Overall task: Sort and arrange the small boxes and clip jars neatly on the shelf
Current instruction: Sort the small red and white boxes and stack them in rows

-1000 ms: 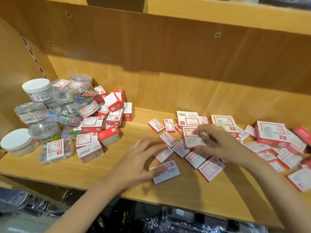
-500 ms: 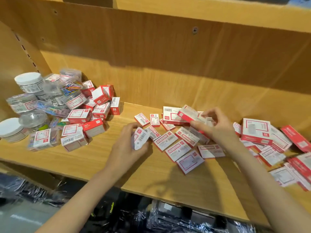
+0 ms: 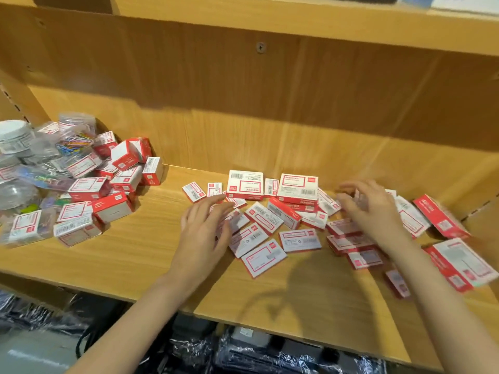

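Wood-grain laminate covers the shelf (image 3: 135,255), its back panel and the board overhead, all a warm honey colour with a screw head (image 3: 260,47) set in the back panel. Two stacked boxes (image 3: 297,188), white-faced with red edges and squarish, stand against the back near the shelf's middle and serve as the landmark.

Just left of and in front of those stacked boxes, the left hand (image 3: 201,233) hovers palm down with the forearm reaching in from the lower left; its fingers are spread and nearly straight, gripping nothing, the fingertips over a scatter of small flat boxes (image 3: 263,257). These are thin cardboard rectangles, white with red borders and barcodes, lying at mixed angles in front of the stacked boxes.

Right of the stacked boxes, the right hand (image 3: 370,211) is raised slightly with the wrist bent, fingers loosely curled and blurred; whether it holds anything I cannot tell. Larger flat red-and-white packs (image 3: 459,265) lie further right of it.

Far left of the stacked boxes, a heap of chunkier red-and-white cartons (image 3: 89,188) leans against clear plastic clip jars (image 3: 77,125), round and lidded, one showing coloured paper clips (image 3: 74,144). A white-lidded jar (image 3: 13,133) sits at the far left edge.
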Available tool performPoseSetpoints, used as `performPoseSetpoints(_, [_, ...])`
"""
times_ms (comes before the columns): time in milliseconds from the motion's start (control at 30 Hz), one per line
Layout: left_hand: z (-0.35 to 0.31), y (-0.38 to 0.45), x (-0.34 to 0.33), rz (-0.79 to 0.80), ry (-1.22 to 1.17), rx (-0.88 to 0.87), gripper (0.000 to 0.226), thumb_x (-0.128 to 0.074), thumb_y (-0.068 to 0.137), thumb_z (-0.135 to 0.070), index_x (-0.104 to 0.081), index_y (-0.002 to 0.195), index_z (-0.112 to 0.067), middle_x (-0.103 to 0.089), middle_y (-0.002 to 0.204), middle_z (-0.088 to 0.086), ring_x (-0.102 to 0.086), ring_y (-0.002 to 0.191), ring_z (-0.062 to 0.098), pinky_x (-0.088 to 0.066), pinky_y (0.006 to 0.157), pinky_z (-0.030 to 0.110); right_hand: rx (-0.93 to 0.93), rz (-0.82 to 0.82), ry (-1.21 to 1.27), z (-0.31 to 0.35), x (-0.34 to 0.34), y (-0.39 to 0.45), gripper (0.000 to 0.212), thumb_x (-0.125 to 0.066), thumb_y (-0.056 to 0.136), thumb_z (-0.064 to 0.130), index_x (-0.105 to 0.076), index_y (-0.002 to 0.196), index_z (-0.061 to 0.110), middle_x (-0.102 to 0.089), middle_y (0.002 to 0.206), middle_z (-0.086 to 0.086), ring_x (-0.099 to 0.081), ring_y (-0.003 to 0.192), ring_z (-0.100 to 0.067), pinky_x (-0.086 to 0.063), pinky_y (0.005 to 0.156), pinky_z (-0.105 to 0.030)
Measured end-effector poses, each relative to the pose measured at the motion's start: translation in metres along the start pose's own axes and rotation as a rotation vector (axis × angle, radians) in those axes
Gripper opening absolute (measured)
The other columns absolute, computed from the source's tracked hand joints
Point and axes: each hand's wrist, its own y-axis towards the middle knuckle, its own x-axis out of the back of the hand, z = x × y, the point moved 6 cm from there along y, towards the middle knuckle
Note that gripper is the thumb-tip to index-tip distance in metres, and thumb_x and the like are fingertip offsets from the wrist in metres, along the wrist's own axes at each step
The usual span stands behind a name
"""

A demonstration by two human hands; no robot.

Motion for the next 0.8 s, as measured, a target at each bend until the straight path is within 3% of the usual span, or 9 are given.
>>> performPoseSetpoints(100, [-0.023,0.006,-0.017,0.020,-0.066,-0.060,0.039,-0.036,0.088,-0.030,-0.059,0.115,-0.013,-0.053,0.125,0.004,-0.039,0.116,0.015,-0.022,0.098,0.025,-0.006,-0.053,-0.069,-0.027,0.038,-0.020,0.012,-0.060,0.085,0.010,-0.067,0.094,0.005,-0.064,0.104,-0.017,-0.055,0.100,-0.036,-0.034,0.089,-0.036])
performPoseSetpoints(167, [-0.041,0.008,-0.031,0.056,-0.123,-0.097,0.041,-0.036,0.087,-0.029,-0.058,0.117,-0.012,-0.052,0.127,0.004,-0.041,0.117,0.017,-0.028,0.099,0.032,-0.082,-0.072,-0.124,-0.051,0.056,-0.037,0.021,-0.053,0.083,0.017,-0.067,0.093,0.004,-0.063,0.103,-0.020,-0.053,0.101,-0.038,-0.031,0.088,-0.034])
performPoseSetpoints(233, [-0.061,0.009,-0.045,0.090,-0.146,-0.158,0.041,-0.037,0.088,-0.028,-0.056,0.120,-0.012,-0.052,0.128,0.006,-0.043,0.118,0.020,-0.032,0.099,0.036,-0.245,-0.050,-0.233,-0.084,0.068,-0.056,0.028,-0.054,0.087,0.026,-0.065,0.104,0.007,-0.056,0.119,-0.020,-0.045,0.112,-0.040,-0.029,0.095,-0.038])
performPoseSetpoints(300, [-0.080,0.010,-0.057,0.109,-0.147,-0.237,0.040,-0.038,0.089,-0.026,-0.055,0.121,-0.011,-0.053,0.128,0.008,-0.040,0.120,0.020,-0.028,0.101,0.037,-0.406,0.057,-0.367,-0.123,0.069,-0.081,0.057,-0.045,0.082,0.055,-0.056,0.121,0.015,-0.045,0.136,-0.018,-0.034,0.126,-0.041,-0.024,0.104,-0.047])
performPoseSetpoints(367, [-0.097,0.011,-0.069,0.138,-0.147,-0.289,0.040,-0.041,0.088,-0.028,-0.052,0.124,-0.015,-0.051,0.131,0.009,-0.037,0.123,0.019,-0.027,0.105,0.040,-0.429,0.190,-0.432,-0.144,0.060,-0.103,0.084,-0.028,0.073,0.077,-0.038,0.137,0.023,-0.029,0.149,-0.012,-0.021,0.137,-0.037,-0.015,0.112,-0.049])
performPoseSetpoints(467, [-0.117,0.013,-0.085,0.198,-0.156,-0.342,0.043,-0.042,0.087,-0.032,-0.047,0.129,-0.020,-0.046,0.138,0.007,-0.034,0.129,0.020,-0.030,0.105,0.048,-0.412,0.168,-0.342,-0.137,0.051,-0.125,0.084,-0.028,0.077,0.073,-0.018,0.145,0.026,-0.013,0.155,-0.003,-0.007,0.141,-0.031,-0.004,0.114,-0.044])
performPoseSetpoints(600, [-0.140,0.009,-0.109,0.337,-0.150,-0.466,0.049,-0.043,0.088,-0.037,-0.043,0.135,-0.024,-0.037,0.145,0.004,-0.031,0.133,0.019,-0.027,0.106,0.038,-0.227,0.122,-0.254,-0.106,0.048,-0.129,0.073,-0.037,0.075,0.066,-0.033,0.138,0.030,-0.028,0.149,0.005,-0.021,0.134,-0.022,-0.015,0.107,-0.037])
performPoseSetpoints(700, [-0.145,0.010,-0.129,0.442,-0.064,-0.504,0.048,-0.038,0.089,-0.043,-0.044,0.135,-0.029,-0.038,0.145,0.000,-0.032,0.135,0.025,-0.028,0.107,0.047,-0.089,0.164,-0.148,-0.092,0.038,-0.124,0.070,-0.048,0.076,0.069,-0.044,0.131,0.028,-0.035,0.143,0.007,-0.028,0.130,-0.015,-0.024,0.107,-0.036])
performPoseSetpoints(800, [-0.145,0.012,-0.131,0.428,-0.015,-0.499,0.046,-0.037,0.089,-0.042,-0.054,0.127,-0.022,-0.052,0.133,0.005,-0.047,0.123,0.028,-0.039,0.099,0.052,-0.155,0.092,0.086,-0.092,0.054,-0.104,0.059,-0.049,0.073,0.060,-0.055,0.120,0.025,-0.039,0.140,0.008,-0.030,0.131,-0.012,-0.025,0.110,-0.034])
